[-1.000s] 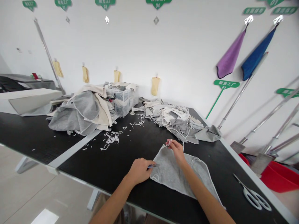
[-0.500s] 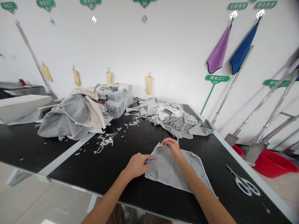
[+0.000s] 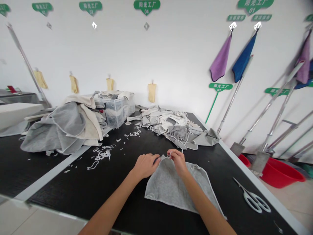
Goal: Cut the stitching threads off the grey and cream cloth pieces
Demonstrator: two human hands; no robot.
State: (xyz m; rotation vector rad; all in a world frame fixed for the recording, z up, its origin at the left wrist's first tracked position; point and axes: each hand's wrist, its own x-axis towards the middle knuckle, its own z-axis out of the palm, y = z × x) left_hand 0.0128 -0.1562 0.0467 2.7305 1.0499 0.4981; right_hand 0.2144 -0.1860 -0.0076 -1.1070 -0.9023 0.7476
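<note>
A grey cloth (image 3: pixel 168 186) with white edging lies on the black table in front of me, its far edge lifted a little. My left hand (image 3: pixel 146 165) is closed, thumb and fingers pinching the cloth's far left corner; the slim blue tool seen in it earlier is hidden now. Just to its right, my right hand (image 3: pixel 178 162) pinches the white edging or cord at the same far edge. A short loop of white cord shows at the cloth's right corner, and another at its near left corner.
White-handled scissors (image 3: pixel 254 197) lie at the right. Behind are a heap of grey cloths (image 3: pixel 168 122), white thread scraps (image 3: pixel 102 155), a clear plastic box (image 3: pixel 114 112) and a larger cloth pile (image 3: pixel 61 127). Beyond the table's right edge stands a red tub (image 3: pixel 281 173).
My left hand has moved up and right to the cloth's far edge, close to my right hand. The blue tool has gone out of sight. The camera view has shifted slightly.
</note>
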